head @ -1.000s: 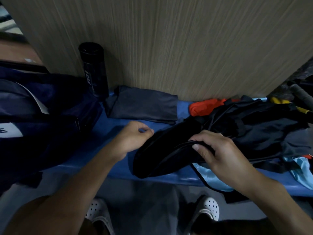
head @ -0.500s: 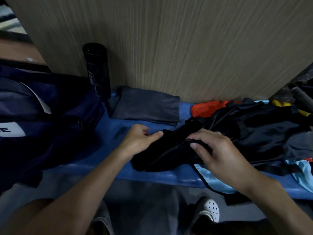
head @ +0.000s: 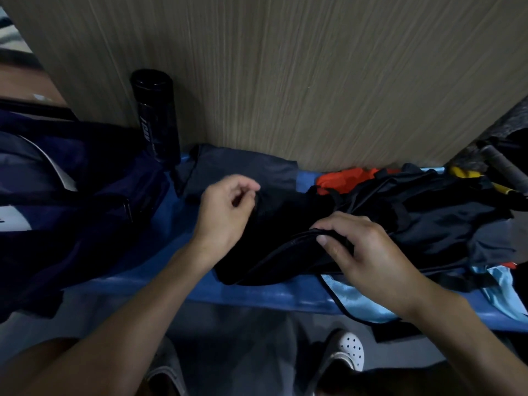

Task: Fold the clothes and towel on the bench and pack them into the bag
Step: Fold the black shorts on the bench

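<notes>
A black garment (head: 274,232) lies across the blue bench (head: 257,294) in front of me. My right hand (head: 365,250) grips its folded front edge, thumb on top. My left hand (head: 225,212) has curled fingers at the garment's far left corner, thumb and forefinger pinching the cloth. A folded grey garment (head: 245,170) lies by the wall behind it. To the right, a heap of dark clothes (head: 434,212) covers an orange piece (head: 343,178) and a light blue piece (head: 360,301). The navy bag (head: 71,201) stands at the left.
A black bottle (head: 155,115) stands upright against the wooden wall (head: 285,67), between the bag and the grey garment. Yellow-handled gear (head: 468,174) lies at the far right. My feet in white clogs (head: 347,352) stand under the bench's front edge.
My left hand has moved from the black garment's left edge away from me toward the wall, fingers closing at its corner. My right hand keeps its grip in the same place.
</notes>
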